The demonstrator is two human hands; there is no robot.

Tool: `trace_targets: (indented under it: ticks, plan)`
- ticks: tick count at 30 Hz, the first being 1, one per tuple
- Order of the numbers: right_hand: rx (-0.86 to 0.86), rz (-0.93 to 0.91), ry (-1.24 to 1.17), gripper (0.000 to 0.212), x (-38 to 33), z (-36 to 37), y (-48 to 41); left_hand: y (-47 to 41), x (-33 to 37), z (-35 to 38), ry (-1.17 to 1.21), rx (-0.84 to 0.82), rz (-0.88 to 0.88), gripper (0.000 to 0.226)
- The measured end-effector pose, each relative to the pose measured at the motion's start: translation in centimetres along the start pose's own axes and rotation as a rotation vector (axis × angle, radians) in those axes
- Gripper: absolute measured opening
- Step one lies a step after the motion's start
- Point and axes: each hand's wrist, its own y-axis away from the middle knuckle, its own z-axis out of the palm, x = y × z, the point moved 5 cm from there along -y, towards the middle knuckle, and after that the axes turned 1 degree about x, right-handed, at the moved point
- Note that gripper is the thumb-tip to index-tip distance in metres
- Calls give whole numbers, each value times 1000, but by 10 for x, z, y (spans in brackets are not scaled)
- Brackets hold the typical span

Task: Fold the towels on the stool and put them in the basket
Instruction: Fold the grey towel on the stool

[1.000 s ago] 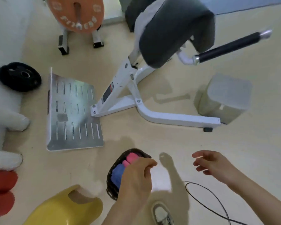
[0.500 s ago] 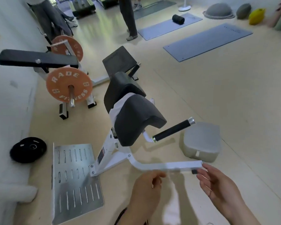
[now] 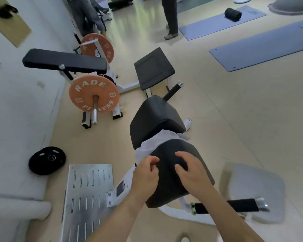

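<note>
Since half a second ago both hands have come up from over the floor and now sit on the near black padded cushion [image 3: 175, 172] of a white-framed gym bench. The left hand [image 3: 145, 173] is at the cushion's left edge with its fingers curled inward, the fingertips just beside the near end of the pale grey-white cloth towel [image 3: 152, 145]. Whether it pinches the cloth cannot be told. The right hand [image 3: 191, 173] holds nothing: it lies on top of the cushion, its bent fingertips touching the padding.

The towel is beyond both hands, bunched in the gap between the near cushion and the far black padded cushion [image 3: 156, 119]. Its long axis runs from just ahead of the left hand's fingertips, away and to the right, ending in a crumpled corner past the right hand.

Left of the left hand a perforated silver metal footplate [image 3: 87, 198] lies on the floor. Right of the right forearm are a black foam-covered handle [image 3: 226, 206] and a grey cushion block [image 3: 255, 186].
</note>
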Motion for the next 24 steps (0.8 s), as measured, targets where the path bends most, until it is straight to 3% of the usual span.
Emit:
trace_targets:
  ticks: [3,10,13,15,17,19,21,23,24]
  plan:
    - [-79,-7,97,48,1,9,-56,-50,-6,-4,-10,7,-63,24]
    - [-239,302,-5,49,54,21,-160,-141,0,38,-74,-146,-158,47]
    - [-306,337,-20,47,74,25,-182,-154,-1,61,63,-204,-276,56]
    - [-366,316,-24,46,80,28,-195,-159,1,65,16,-209,-310,54]
    - [-439,223,116,45,75,32,-205,-159,12,58,-283,-140,-207,37]
    - [-419,67,327,36,61,31,-210,-153,35,48,-506,20,32,18]
    - [-177,-183,550,25,38,10,-204,-134,56,43,-560,169,260,16]
    - [134,-490,539,15,17,-19,-183,-109,63,31,-502,314,340,18]
    - [199,-605,476,12,8,-33,-169,-95,65,24,-482,364,320,19]
